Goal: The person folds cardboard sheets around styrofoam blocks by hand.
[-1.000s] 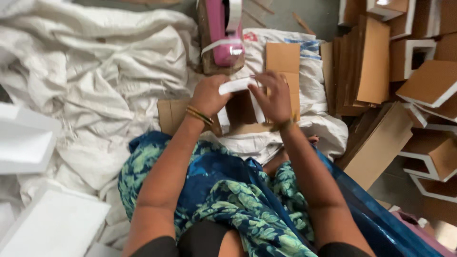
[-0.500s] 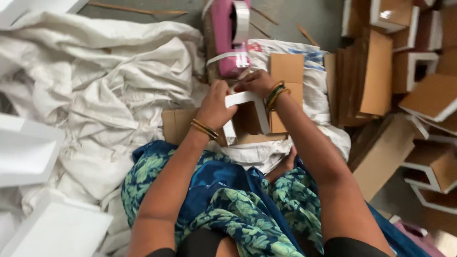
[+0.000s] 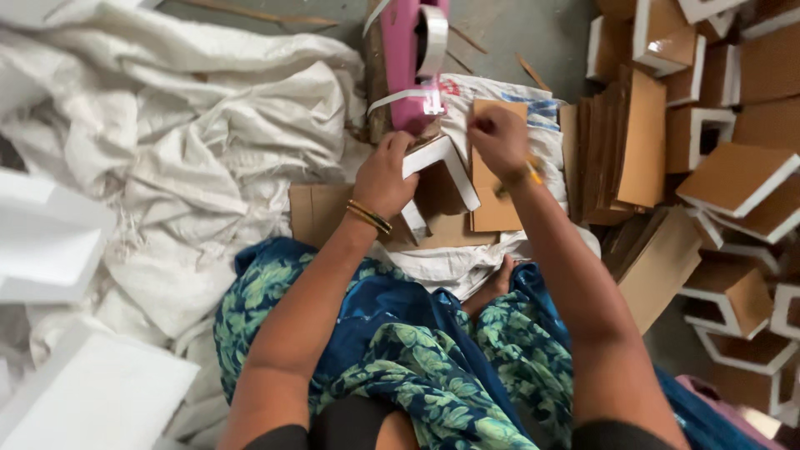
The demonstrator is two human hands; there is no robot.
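left hand (image 3: 385, 177) grips white foam corner (image 3: 442, 171) | right hand (image 3: 497, 137) fisted, contents unclear

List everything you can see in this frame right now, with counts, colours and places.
Cardboard frame piece: one, white-faced with brown inside, centre, gripped by the left hand.
Tape dispenser: one, pink, top centre, with white tape hanging off it.
Flat cardboard sheets: a few, brown, under and beside the hands.
Upright cardboard stack: one stack, brown, right of centre.
Finished box frames: many, brown with white edges, piled on the right.
Woven sacks: several, white, crumpled on the left.
White boards: a few, left edge and bottom left.
Left hand: bangles at the wrist.
Right hand: closed, raised near the dispenser.
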